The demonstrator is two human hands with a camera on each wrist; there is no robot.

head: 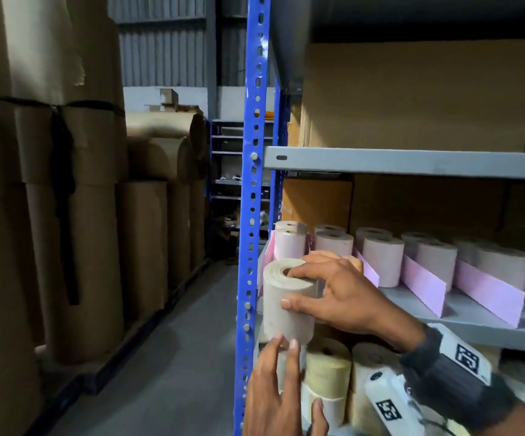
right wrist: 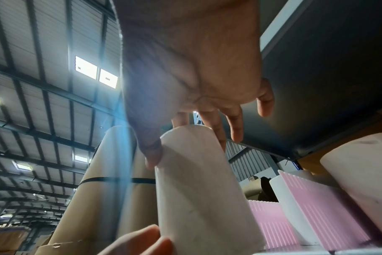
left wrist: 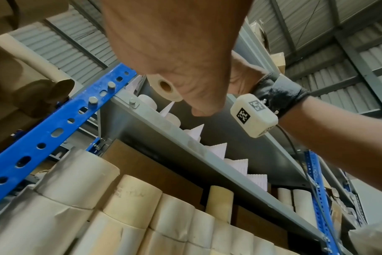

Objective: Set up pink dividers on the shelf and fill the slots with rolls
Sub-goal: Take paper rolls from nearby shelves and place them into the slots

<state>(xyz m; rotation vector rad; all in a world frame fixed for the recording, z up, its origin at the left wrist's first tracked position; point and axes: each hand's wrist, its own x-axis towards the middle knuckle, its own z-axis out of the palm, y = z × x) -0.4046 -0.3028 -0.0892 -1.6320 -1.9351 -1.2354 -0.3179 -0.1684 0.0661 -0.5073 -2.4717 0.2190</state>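
Note:
A pale paper roll [head: 286, 306] is held upright at the left front corner of the grey shelf [head: 475, 316]. My right hand [head: 299, 287] grips it, thumb on its side and forefinger on top by the core. My left hand [head: 286, 357] is below, straight fingertips touching the roll's bottom edge. Pink dividers [head: 424, 284] stand in a row along the shelf with rolls [head: 384, 259] between them. The right wrist view shows the held roll [right wrist: 199, 189] beside pink dividers [right wrist: 316, 207]. From below, the left wrist view shows the roll's end [left wrist: 166, 88].
A blue perforated post [head: 251, 184] stands just left of the roll. Big brown paper rolls [head: 66, 215] line the aisle's left side. Cardboard boxes [head: 412, 89] fill the shelf above, and yellowish rolls [head: 327, 366] pack the shelf below.

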